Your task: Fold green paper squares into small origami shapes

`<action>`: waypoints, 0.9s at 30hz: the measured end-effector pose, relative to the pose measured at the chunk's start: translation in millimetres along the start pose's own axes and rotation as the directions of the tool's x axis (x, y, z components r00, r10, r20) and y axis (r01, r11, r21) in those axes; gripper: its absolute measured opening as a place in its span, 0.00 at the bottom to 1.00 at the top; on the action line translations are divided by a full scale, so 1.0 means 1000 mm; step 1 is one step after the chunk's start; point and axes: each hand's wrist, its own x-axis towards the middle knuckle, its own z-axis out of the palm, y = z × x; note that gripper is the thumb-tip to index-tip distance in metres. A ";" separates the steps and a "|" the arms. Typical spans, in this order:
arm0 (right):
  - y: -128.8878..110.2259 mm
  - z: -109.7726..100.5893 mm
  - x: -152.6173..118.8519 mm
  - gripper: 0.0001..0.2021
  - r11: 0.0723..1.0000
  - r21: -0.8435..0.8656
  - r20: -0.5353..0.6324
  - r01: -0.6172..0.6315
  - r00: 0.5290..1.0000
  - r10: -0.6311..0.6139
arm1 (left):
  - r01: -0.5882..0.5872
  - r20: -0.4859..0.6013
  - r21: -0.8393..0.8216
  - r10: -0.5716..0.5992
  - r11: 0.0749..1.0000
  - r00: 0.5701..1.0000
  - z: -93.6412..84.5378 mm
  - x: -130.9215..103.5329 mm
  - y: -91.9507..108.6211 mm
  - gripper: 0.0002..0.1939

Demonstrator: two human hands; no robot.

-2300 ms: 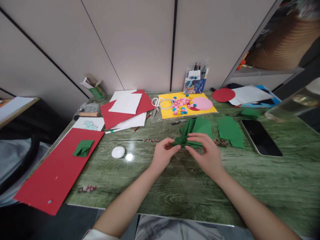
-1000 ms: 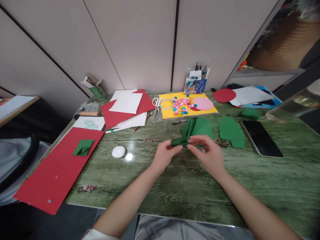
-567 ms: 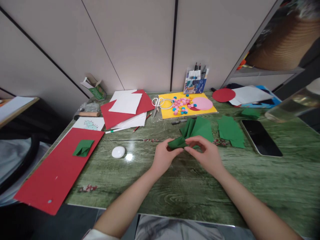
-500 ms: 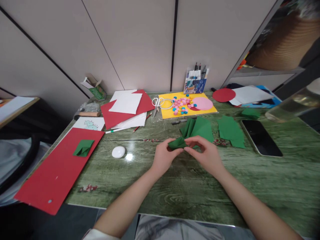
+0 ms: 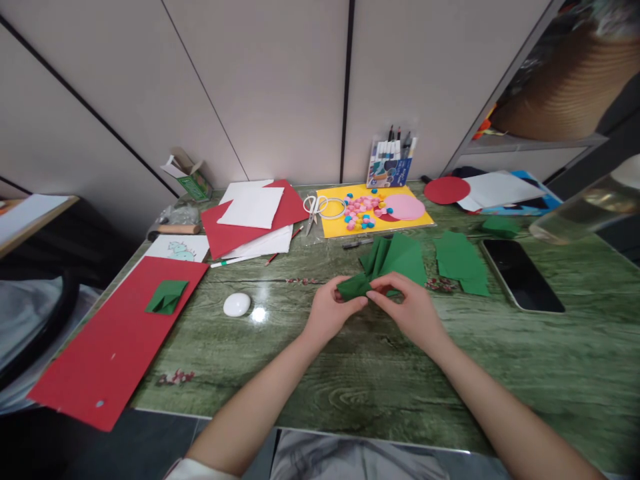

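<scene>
Between my two hands is a small piece of folded green paper (image 5: 353,286), held just above the tabletop. My left hand (image 5: 330,308) pinches its left side, thumb in front and fingers behind. At its right end, the thumb and forefinger of my right hand (image 5: 407,307) close on the edge. Right behind my hands lie pleated and flat green sheets (image 5: 400,257), partly covered by my right fingers. Another stack of green paper pieces (image 5: 461,261) lies to the right of them. On the red card (image 5: 120,340) at the left rests a folded green square (image 5: 167,297).
A white rounded object (image 5: 237,305) sits left of my hands. Scissors (image 5: 311,217) and a yellow sheet (image 5: 335,228) with small pompoms (image 5: 363,210) lie behind. A phone (image 5: 523,275) and a clear bottle (image 5: 585,207) are at the right. A marker box (image 5: 389,163) stands by the wall.
Hardly anything differs. Both hands keep their pinch on the folded green paper, with only a very slight shift of the fingers.
</scene>
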 end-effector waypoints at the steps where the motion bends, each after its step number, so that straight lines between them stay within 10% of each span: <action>1: 0.000 -0.001 0.000 0.02 0.996 -0.074 -0.008 0.054 0.998 -0.055 | 0.026 0.019 -0.090 -0.025 0.996 1.000 0.000 -0.001 0.001 0.17; 6: 0.001 -0.004 -0.003 0.05 0.887 -0.367 0.034 0.279 0.957 -0.287 | 0.173 0.163 -0.363 -0.120 0.916 0.979 -0.004 -0.004 0.011 0.18; 13: 0.007 -0.002 -0.004 0.08 0.865 -0.360 0.088 0.350 0.936 -0.342 | 0.220 0.080 -0.266 -0.206 0.938 0.975 -0.001 0.000 0.007 0.14; 27: 0.000 0.004 -0.001 0.06 0.985 0.139 0.117 -0.106 0.989 0.090 | 0.215 0.033 -0.395 -0.220 0.893 0.975 0.000 0.001 0.002 0.15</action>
